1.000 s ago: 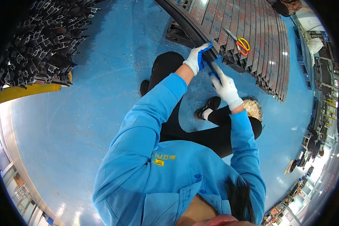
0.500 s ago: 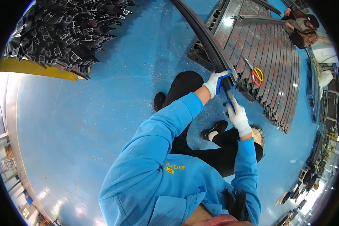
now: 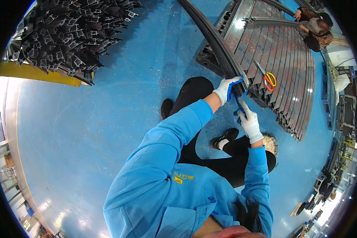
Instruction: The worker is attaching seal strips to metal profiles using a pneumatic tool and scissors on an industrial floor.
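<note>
A long dark profile bar (image 3: 215,41) slants from the top edge down to my hands. My left hand (image 3: 227,89), in a white glove with a blue palm, is wrapped round the bar close to its near end. Just below that end is my right hand (image 3: 250,123), gloved the same way, its index finger stretched up along a thin dark strip (image 3: 237,102). The other right fingers are curled, and the strip's lower end disappears among them. Orange-and-yellow-handled scissors (image 3: 269,80) lie on the stacked profiles (image 3: 283,67) to the right.
A heap of dark profiles (image 3: 67,39) rests above a yellow beam (image 3: 39,74) at the far left. Another person (image 3: 317,29) sits at the far right beyond the stack. Beneath me is blue floor (image 3: 87,131), with my bent legs and shoes under my arms.
My right hand has shifted slightly up and left. The left hand keeps its hold, and the bar has barely moved.
</note>
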### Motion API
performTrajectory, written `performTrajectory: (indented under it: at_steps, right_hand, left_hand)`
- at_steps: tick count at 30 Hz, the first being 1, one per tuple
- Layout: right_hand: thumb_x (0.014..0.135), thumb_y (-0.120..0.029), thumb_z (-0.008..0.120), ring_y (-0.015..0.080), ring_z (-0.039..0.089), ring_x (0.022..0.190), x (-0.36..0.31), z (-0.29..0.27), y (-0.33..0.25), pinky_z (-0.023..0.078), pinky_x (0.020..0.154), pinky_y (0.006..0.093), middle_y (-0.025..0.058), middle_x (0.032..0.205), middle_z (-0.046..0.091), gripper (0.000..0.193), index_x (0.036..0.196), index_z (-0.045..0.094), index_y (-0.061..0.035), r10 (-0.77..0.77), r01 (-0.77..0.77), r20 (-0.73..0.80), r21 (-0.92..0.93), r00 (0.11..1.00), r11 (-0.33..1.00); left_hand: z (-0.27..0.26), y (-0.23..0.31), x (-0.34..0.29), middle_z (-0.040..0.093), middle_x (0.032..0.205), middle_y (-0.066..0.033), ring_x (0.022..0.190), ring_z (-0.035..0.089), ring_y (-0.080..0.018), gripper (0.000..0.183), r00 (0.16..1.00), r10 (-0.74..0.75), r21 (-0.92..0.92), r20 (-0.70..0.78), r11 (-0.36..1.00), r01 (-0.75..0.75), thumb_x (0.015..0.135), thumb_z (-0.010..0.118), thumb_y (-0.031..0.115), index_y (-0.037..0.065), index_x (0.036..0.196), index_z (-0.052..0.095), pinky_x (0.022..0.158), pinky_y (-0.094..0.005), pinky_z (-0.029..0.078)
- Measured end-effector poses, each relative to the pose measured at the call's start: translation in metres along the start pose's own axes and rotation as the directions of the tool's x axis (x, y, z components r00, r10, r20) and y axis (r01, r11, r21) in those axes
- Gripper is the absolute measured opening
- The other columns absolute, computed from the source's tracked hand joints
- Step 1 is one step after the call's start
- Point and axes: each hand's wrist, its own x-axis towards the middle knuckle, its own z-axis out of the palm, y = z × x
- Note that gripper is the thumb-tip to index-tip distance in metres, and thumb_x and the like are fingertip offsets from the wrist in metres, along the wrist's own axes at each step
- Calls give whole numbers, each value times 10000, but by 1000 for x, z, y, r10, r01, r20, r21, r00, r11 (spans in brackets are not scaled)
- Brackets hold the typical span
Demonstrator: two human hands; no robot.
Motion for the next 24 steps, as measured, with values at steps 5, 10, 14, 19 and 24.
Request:
performTrajectory:
  at_steps: [5,10,14,19,24]
  right_hand:
    - [805,6,553,253,643,735,16,2,-4,483,681,319,80,1097,659,498,1283,517,-128,109,-108,27,-38,994,993]
    - [804,4,556,231,637,712,21,-1,-11,480,665,308,78,1090,661,486,1272,526,-125,281,-285,100,25,954,958]
    - [811,-11,556,222,628,692,23,4,0,476,655,307,84,1061,668,473,1269,527,-123,186,-190,72,44,980,981]
    - [817,-36,560,235,623,683,22,7,13,475,649,313,91,1044,671,449,1258,534,-116,142,-145,51,61,989,988]
    - [818,-40,567,175,538,606,28,9,24,450,608,271,64,895,672,442,1256,539,-86,-78,85,-60,117,995,989]
  left_hand:
    - [2,-6,2,667,898,-102,792,652,-205,262,1000,-13,24,4,1000,13,779,689,147,42,1012,630,694,-295,533]
    - [5,-5,-4,662,927,-99,793,652,-205,296,999,17,43,27,999,-18,768,701,163,50,1029,617,685,-287,530]
    - [1,-3,-2,655,945,-92,805,648,-202,302,1000,-26,77,-11,997,26,768,701,169,69,1039,610,675,-294,525]
    - [4,-9,-2,658,980,-88,821,634,-185,290,998,-8,118,-69,993,16,838,621,216,65,1085,621,698,-296,506]
    - [-42,-12,29,659,1006,-99,833,637,-206,299,963,-199,-17,181,978,206,897,512,262,66,1099,612,705,-310,504]
